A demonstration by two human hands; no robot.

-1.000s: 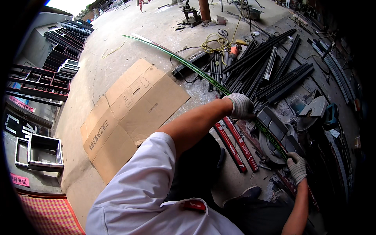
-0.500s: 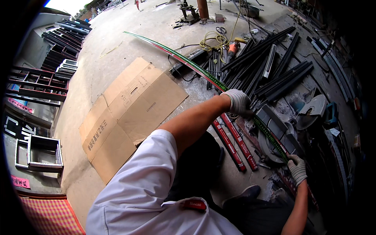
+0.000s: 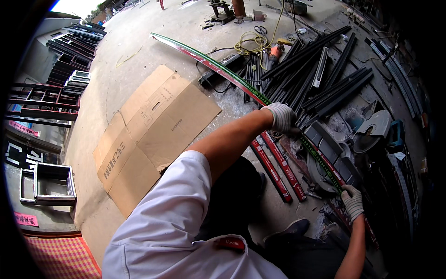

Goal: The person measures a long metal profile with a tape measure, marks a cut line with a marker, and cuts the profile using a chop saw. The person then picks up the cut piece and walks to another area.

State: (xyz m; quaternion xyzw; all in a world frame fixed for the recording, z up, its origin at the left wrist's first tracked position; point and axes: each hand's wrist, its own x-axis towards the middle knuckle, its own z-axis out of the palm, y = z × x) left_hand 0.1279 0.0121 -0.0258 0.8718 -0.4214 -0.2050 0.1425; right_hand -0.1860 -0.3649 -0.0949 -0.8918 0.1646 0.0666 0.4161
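A long, thin bar (image 3: 227,74) with green and red faces, seemingly a metal or plastic profile, slants from the upper middle down to the lower right. My left hand (image 3: 280,117), in a striped pale work glove, is closed around its middle. Lower down, my gloved right hand (image 3: 353,202) grips the same bar. The bar passes over grey machine parts (image 3: 327,149), which look like a cutting machine; its lower end is lost in shadow. Two red profiles (image 3: 272,172) lie on the ground beneath my left forearm.
Flattened cardboard (image 3: 158,125) lies to the left. Black profiles (image 3: 325,69) are piled at the far right, near an orange power tool (image 3: 276,52) and a yellow cord (image 3: 246,46). A round grey guard (image 3: 374,125) stands at the right. Frames (image 3: 53,183) sit along the left.
The bar has turned slightly, so more of its red face shows along the far part. Both hands keep their grip in nearly the same places. The view has shifted a little.
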